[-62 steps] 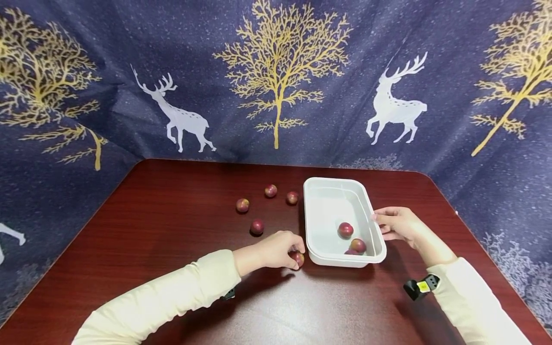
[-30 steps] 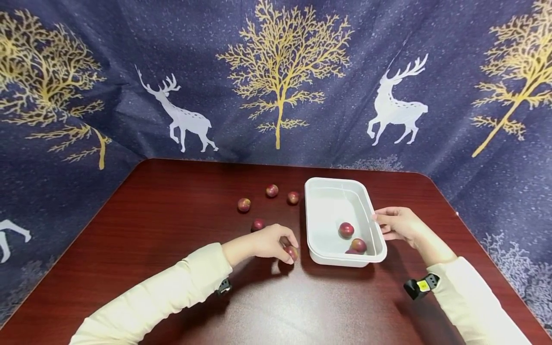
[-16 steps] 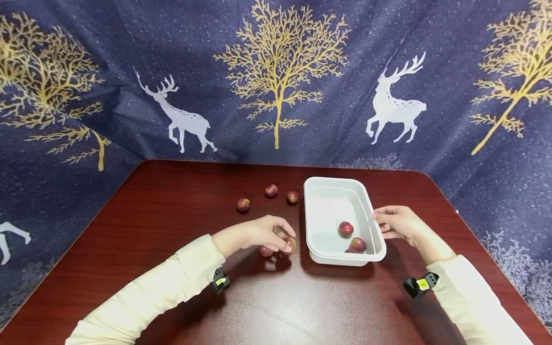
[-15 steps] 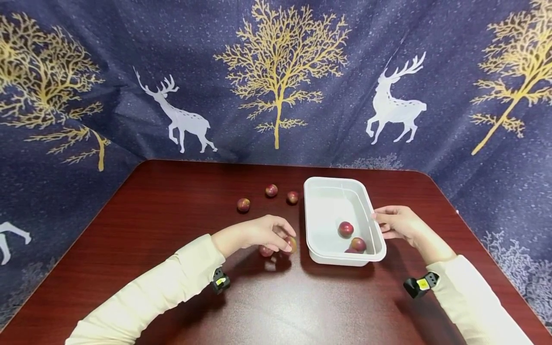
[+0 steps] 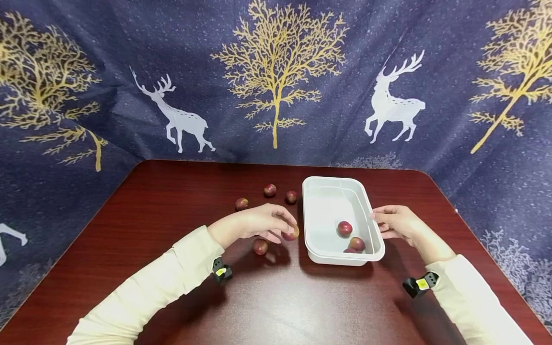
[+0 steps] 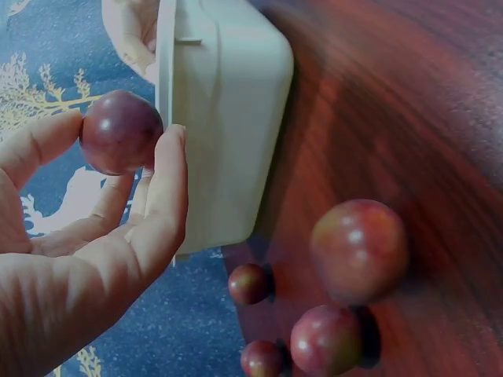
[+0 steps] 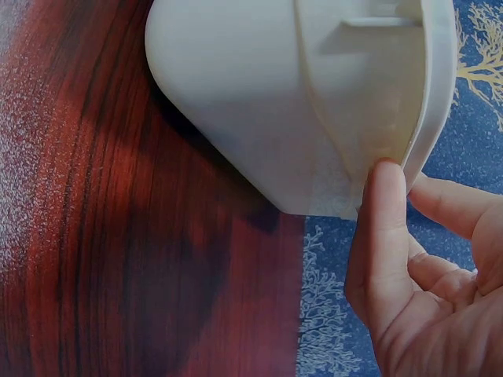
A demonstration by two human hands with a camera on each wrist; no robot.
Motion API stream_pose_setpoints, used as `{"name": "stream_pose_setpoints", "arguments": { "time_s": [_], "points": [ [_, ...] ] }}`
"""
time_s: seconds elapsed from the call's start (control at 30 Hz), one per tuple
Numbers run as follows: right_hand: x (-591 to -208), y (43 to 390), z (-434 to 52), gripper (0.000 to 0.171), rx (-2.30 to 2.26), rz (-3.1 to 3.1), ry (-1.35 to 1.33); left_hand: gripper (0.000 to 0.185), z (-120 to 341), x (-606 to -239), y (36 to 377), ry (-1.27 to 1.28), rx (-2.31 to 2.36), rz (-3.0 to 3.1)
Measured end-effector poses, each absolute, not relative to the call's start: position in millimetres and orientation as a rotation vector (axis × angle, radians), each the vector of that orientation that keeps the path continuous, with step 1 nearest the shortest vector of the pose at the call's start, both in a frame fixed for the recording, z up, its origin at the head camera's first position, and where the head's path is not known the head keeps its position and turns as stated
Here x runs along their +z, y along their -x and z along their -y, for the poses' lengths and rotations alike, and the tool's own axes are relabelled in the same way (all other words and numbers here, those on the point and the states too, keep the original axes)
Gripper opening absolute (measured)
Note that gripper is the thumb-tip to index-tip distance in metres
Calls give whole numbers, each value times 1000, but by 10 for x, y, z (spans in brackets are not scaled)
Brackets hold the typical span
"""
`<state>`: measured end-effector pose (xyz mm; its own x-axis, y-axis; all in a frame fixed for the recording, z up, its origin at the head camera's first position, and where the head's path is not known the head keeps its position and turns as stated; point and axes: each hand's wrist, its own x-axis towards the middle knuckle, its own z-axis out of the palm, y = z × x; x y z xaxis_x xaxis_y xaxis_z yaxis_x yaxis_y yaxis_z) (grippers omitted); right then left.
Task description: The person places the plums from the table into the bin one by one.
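My left hand [image 5: 266, 223] pinches a red-purple plum [image 6: 122, 132] between thumb and fingertips, just left of the white plastic tub [image 5: 336, 259]. The plum appears raised off the table, near the tub's rim. On the tub's right side, my right hand [image 5: 398, 225] grips the rim, thumb on one face and fingers on the other, as the right wrist view shows. Inside the tub lie a red plum [image 5: 344, 228], a yellowish-red plum [image 5: 357, 244] and another plum [image 5: 351, 250], partly hidden by the front wall. One loose plum [image 5: 260, 247] sits just below my left hand.
Behind my left hand, more loose plums lie on the dark red wooden table [image 5: 189, 201]: a left plum [image 5: 242, 204], a far plum [image 5: 270, 190] and a plum [image 5: 291, 197] close to the tub. A blue patterned cloth [image 5: 241, 129] hangs behind the table's far edge.
My left hand has lifted a plum off the table and moved it slightly farther back. Another loose plum now shows below that hand. The right hand stays on the tub rim.
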<state>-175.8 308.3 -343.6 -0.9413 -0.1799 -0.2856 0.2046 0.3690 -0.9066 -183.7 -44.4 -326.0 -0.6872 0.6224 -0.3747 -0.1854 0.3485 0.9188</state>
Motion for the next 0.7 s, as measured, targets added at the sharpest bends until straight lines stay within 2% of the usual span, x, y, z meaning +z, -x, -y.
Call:
{"name": "stream_pose_setpoints", "arguments": {
  "time_s": [0.5,0.7],
  "points": [
    [-3477,1779,-3106,50,-1621,-2253,-44,32,245,-3124,1970,-355,1531,-1810],
    [-3481,1782,-3129,48,-1625,-2254,-33,26,97,-3078,2038,-339,1571,-1811]
  ]
}}
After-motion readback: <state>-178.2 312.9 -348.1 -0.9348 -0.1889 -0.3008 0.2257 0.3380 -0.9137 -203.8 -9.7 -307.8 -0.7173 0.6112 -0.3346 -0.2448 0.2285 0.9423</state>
